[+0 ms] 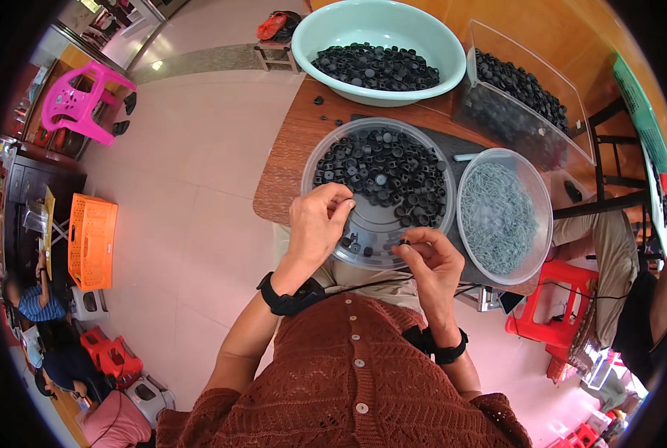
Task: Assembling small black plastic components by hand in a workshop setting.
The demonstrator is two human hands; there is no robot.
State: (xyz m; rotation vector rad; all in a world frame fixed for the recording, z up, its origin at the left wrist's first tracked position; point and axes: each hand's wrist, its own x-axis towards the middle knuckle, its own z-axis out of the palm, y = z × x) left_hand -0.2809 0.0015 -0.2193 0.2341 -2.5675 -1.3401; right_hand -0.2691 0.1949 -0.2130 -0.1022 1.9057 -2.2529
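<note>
Over the clear round tray [333, 149] of black caps [382, 168], the right hand [432, 257] pinches one small black cap [404, 243] at the tray's near rim; the left hand [317, 224] has its fingers curled together, contents hidden. Most caps remain heaped at the tray's far side; the near half is nearly bare. Just right of the tray, the tub of grey pins [501, 216] looks full.

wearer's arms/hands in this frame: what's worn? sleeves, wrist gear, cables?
Both forearms are bare, with no gloves on the left hand or right hand. Each wrist carries a black band. A thin black cable runs between them. The rust-brown knit cardigan has pale buttons.
</note>
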